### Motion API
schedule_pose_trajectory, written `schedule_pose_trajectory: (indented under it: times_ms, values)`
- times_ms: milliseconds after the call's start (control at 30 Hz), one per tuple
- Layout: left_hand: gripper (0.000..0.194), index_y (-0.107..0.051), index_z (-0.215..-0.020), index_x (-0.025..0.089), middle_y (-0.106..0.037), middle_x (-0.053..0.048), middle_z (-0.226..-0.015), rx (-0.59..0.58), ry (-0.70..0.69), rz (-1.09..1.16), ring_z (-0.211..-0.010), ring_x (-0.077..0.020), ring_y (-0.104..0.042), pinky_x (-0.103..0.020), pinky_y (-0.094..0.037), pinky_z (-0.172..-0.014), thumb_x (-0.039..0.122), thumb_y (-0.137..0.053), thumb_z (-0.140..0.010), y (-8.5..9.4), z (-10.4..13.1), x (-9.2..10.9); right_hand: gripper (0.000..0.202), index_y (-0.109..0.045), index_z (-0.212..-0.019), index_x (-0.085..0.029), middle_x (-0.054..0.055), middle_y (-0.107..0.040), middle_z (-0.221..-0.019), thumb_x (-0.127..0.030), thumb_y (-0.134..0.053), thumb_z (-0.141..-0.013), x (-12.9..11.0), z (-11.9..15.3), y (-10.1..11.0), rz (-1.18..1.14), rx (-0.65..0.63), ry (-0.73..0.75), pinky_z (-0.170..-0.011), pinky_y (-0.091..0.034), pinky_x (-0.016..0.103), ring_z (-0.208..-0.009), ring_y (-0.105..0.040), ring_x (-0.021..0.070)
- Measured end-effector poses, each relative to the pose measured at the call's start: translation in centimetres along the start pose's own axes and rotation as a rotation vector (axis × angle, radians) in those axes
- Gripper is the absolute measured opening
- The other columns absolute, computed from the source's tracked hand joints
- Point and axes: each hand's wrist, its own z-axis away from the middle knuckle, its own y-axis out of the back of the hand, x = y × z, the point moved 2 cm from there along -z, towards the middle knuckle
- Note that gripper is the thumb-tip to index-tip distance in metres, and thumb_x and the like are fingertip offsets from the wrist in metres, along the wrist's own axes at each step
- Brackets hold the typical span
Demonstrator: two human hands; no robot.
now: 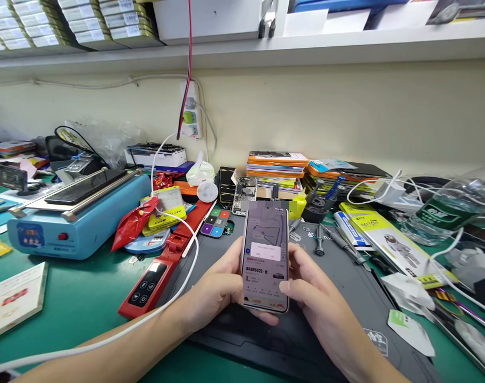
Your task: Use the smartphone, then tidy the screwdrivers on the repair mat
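Upright between my two hands is a smartphone (265, 260), its lit screen turned toward me with a white pop-up box over a map. My left hand (224, 274) grips the phone's left edge, and some of its fingers reach behind and below the case. Along the right edge my right hand (306, 276) holds on, with its thumb over the lower right of the screen. Beneath the hands lies a dark grey work mat (222, 330). Just behind the phone rests an opened phone body (244, 194) with its inner parts showing.
A blue heating machine (78, 223) stands at left with a dark phone on top. A red device (147, 287) lies beside a white cable (190, 266). Screwdrivers (319, 239), a yellow battery box (390, 239) and a plastic bottle (450, 207) are at right. A shelf (242, 56) spans above.
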Motion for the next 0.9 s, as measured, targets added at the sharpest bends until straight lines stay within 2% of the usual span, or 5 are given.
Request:
schedule_pose_trajectory:
  times_ms: [233,433,633,733,900]
  values:
    - [0.065,-0.054,-0.145,0.031,-0.065,-0.008,-0.141,-0.004,-0.01,0.021,-0.111,-0.0295,-0.073,-0.036,-0.069,-0.076,0.012,-0.06,-0.083,0.3,0.0,-0.6,0.036,-0.061,-0.131,-0.03,0.002,-0.07,-0.124,-0.026,-0.06,-0.095,-0.1,-0.1,0.0,-0.005,-0.002,0.001,-0.094,-0.051,0.036,-0.115,-0.062,0.0273]
    - [0.049,-0.053,-0.147,0.031,-0.067,-0.011,-0.132,0.117,-0.026,-0.047,-0.093,-0.0272,-0.076,-0.028,-0.067,-0.055,0.033,-0.063,-0.098,0.8,-0.2,-0.9,0.037,-0.058,-0.134,-0.033,0.0,-0.068,-0.126,-0.03,-0.066,-0.098,0.0,0.2,-0.4,0.014,-0.021,0.01,-0.095,-0.054,0.032,-0.116,-0.063,0.0245]
    - [0.056,-0.056,-0.141,0.032,-0.066,-0.006,-0.131,0.018,-0.017,-0.086,-0.103,-0.0262,-0.075,-0.026,-0.068,-0.065,0.015,-0.067,-0.088,0.6,-0.1,-1.1,0.034,-0.059,-0.133,-0.032,0.003,-0.069,-0.129,-0.047,-0.065,-0.103,-0.5,-0.1,-0.7,0.014,0.051,-0.014,-0.085,-0.059,0.031,-0.114,-0.066,0.0254]
    - [0.059,-0.056,-0.14,0.032,-0.067,-0.006,-0.127,0.004,-0.008,-0.082,-0.105,-0.0269,-0.075,-0.027,-0.068,-0.068,0.011,-0.065,-0.085,0.6,-0.1,-1.2,0.038,-0.059,-0.135,-0.03,0.004,-0.069,-0.13,-0.047,-0.067,-0.102,-0.5,-0.1,-0.7,0.025,0.078,-0.016,-0.09,-0.058,0.032,-0.115,-0.065,0.0256]
    - [0.07,-0.052,-0.145,0.031,-0.066,-0.007,-0.134,-0.026,-0.033,-0.006,-0.108,-0.0292,-0.074,-0.033,-0.069,-0.069,0.01,-0.057,-0.078,0.9,-0.2,-1.3,0.037,-0.056,-0.14,-0.032,0.004,-0.069,-0.127,-0.041,-0.06,-0.104,-0.3,0.2,-0.6,-0.087,0.051,-0.056,-0.074,-0.062,0.033,-0.102,-0.069,0.0268]
